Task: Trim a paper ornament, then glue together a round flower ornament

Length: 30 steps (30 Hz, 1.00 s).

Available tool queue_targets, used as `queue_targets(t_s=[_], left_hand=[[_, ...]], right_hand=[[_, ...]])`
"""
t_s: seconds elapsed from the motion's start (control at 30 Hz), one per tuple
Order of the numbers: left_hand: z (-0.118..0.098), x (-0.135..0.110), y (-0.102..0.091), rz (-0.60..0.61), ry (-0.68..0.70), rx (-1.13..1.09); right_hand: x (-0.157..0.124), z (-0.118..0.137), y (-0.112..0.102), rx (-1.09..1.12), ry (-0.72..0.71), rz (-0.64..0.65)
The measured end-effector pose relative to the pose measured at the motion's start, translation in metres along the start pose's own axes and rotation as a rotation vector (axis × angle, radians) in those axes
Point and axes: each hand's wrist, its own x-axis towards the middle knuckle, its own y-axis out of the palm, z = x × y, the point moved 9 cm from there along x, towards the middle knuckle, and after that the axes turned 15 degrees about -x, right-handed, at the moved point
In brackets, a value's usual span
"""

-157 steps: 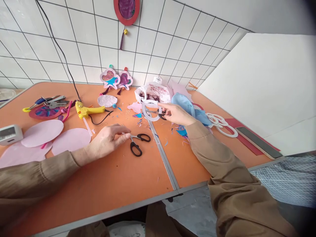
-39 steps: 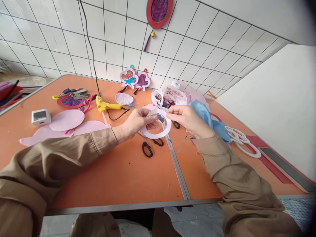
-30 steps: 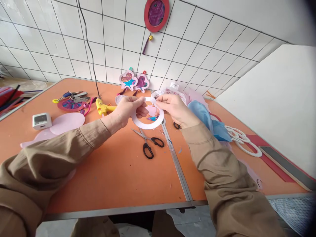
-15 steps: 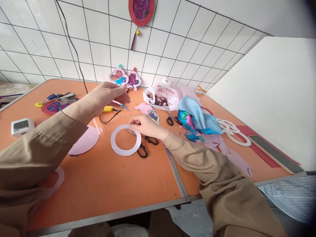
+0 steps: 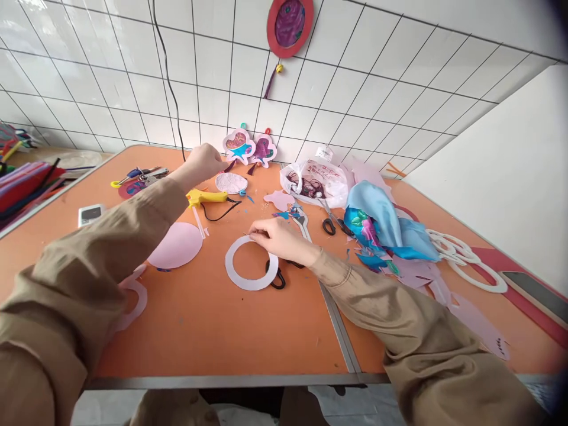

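Observation:
My right hand [image 5: 284, 239] pinches the upper edge of a white paper ring [image 5: 233, 273] and holds it above the orange table. Black-handled scissors [image 5: 279, 279] lie partly hidden behind the ring and my hand. My left hand [image 5: 204, 163] reaches toward the back with its fingers curled closed. Its fingertips are beside the dark tassel of a pink flower-shaped ornament [image 5: 238, 146]; what they hold, if anything, is hidden. Below that hand lie a yellow glue gun [image 5: 207, 196] and a pale oval piece [image 5: 231, 183]. A pink oval [image 5: 176, 245] lies near my left sleeve.
A white plastic bag [image 5: 332, 183], blue floral fabric [image 5: 381, 216], a second pair of scissors [image 5: 329, 226] and white rings [image 5: 479, 276] are on the right. Keys [image 5: 153, 173] and a white device [image 5: 91, 214] lie left. A red-framed ornament [image 5: 290, 26] hangs on the tiled wall.
The view has swung left. My left hand's fingers have gone from loosely spread to curled, and it no longer covers the glue gun and pale oval. My right hand still holds the ring.

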Motion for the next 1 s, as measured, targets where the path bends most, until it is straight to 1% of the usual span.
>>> queue_targets(t_s=[0.03,0.07,0.13,0.23,0.37,0.47,0.53,0.6,0.67,0.7,0.8,0.83,0.87,0.9,0.93,1.0], left_hand=[[0.011,0.010,0.000,-0.004,-0.046,0.156],[0.023,0.018,0.001,0.002,-0.111,0.255],[0.035,0.028,0.005,0.030,-0.154,0.279],[0.044,0.030,0.010,0.038,-0.164,0.270],[0.050,0.027,0.016,0.017,-0.140,0.205],[0.054,0.031,0.023,0.023,-0.154,0.136],[0.052,0.034,0.029,0.030,-0.164,0.009],[0.045,0.033,0.033,0.029,-0.157,-0.138],[0.033,0.026,0.035,0.044,-0.127,-0.228],[0.025,0.019,0.037,0.080,-0.098,-0.287],[0.001,-0.012,0.042,0.212,-0.018,-0.381],[-0.004,-0.024,0.043,0.248,-0.019,-0.399],[-0.008,-0.036,0.044,0.280,-0.020,-0.424],[-0.010,-0.047,0.042,0.278,-0.032,-0.443],[-0.012,-0.058,0.044,0.313,-0.050,-0.456],[-0.014,-0.075,0.041,0.314,-0.062,-0.496]], right_hand=[[0.000,0.001,0.002,-0.021,-0.013,0.007],[0.000,0.001,0.004,-0.039,-0.025,0.012],[0.001,0.002,0.007,-0.073,-0.041,0.015],[0.001,0.002,0.011,-0.116,-0.052,0.007],[0.000,0.006,0.011,-0.156,-0.078,-0.013],[-0.001,0.007,0.005,-0.172,-0.079,-0.042],[-0.001,0.005,-0.001,-0.164,-0.056,-0.078],[-0.002,0.003,-0.006,-0.141,-0.025,-0.120],[-0.002,0.002,-0.008,-0.105,0.002,-0.149],[-0.003,0.002,-0.008,-0.084,0.009,-0.154],[-0.004,0.006,-0.005,-0.026,0.008,-0.157],[-0.004,0.005,-0.007,0.001,0.015,-0.168],[-0.004,0.002,-0.010,0.042,0.038,-0.190],[-0.003,-0.003,-0.014,0.091,0.075,-0.222],[-0.003,-0.010,-0.019,0.137,0.119,-0.259],[-0.003,-0.026,-0.028,0.235,0.210,-0.322]])
